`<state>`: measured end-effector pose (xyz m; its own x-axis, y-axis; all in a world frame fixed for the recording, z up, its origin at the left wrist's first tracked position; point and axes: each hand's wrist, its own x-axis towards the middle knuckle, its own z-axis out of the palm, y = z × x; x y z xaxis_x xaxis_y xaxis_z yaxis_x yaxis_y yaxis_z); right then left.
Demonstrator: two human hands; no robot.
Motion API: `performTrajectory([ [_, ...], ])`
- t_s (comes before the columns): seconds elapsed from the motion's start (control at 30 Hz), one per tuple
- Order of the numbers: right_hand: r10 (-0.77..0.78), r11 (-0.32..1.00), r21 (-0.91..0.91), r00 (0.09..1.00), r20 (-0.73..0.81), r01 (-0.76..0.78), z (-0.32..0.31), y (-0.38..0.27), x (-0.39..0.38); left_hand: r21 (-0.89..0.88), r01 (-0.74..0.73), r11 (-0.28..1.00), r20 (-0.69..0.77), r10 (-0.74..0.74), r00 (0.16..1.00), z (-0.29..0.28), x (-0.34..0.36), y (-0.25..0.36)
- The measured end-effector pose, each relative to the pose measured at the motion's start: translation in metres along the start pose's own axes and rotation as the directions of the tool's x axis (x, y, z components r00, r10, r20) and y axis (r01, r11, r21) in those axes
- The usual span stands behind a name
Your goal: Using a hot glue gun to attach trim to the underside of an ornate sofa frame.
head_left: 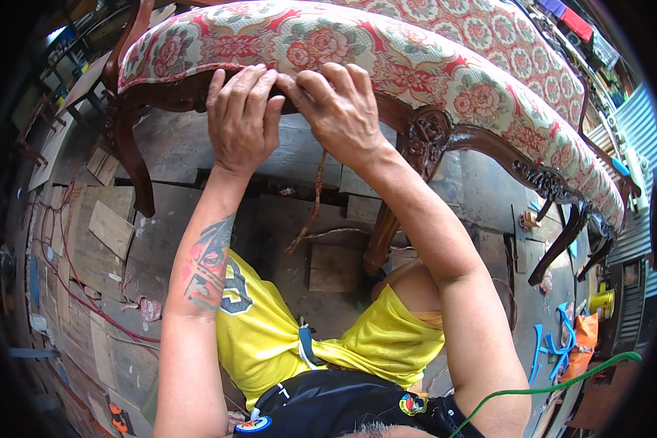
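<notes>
A long upholstered seat (409, 44) in red-and-cream floral fabric, with a carved dark wooden frame (429, 135), spans the top of the view. Both my hands are at its front edge. My left hand (242, 120) has its fingers closed over the red trim (182, 73) along the fabric's lower border. Just to its right, my right hand (342, 117) is curled on the same edge, fingertips pressing the trim, which is partly hidden under them. A braided cord (316, 197) hangs below my hands toward the floor.
Wooden boards (111, 226) cover the floor, with tangled red cords (55, 208) at left and blue strips (555, 343) beside an orange bag (584, 332) at right. A carved leg (379, 244) stands near my knee. A green cord (577, 372) crosses the lower right.
</notes>
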<state>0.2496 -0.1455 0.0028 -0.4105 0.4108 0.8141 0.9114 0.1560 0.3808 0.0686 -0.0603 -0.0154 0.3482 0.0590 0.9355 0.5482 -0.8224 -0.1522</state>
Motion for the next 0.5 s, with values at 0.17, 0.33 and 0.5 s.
performTrajectory([
  [0.17,-0.003,1.0,0.008,0.997,-0.072,0.003,0.003,0.002,-0.001,0.054,-0.03,0.998,0.003,0.03,1.0,-0.002,0.0,-0.005],
  [0.33,0.001,1.0,-0.003,0.993,-0.116,-0.001,0.006,0.003,-0.002,0.027,-0.051,0.998,-0.003,0.051,0.999,0.002,-0.001,-0.011],
  [0.5,0.007,1.0,-0.019,0.99,-0.137,-0.01,0.01,0.002,-0.002,0.06,-0.067,0.996,-0.02,0.068,0.997,0.003,-0.005,-0.016],
])
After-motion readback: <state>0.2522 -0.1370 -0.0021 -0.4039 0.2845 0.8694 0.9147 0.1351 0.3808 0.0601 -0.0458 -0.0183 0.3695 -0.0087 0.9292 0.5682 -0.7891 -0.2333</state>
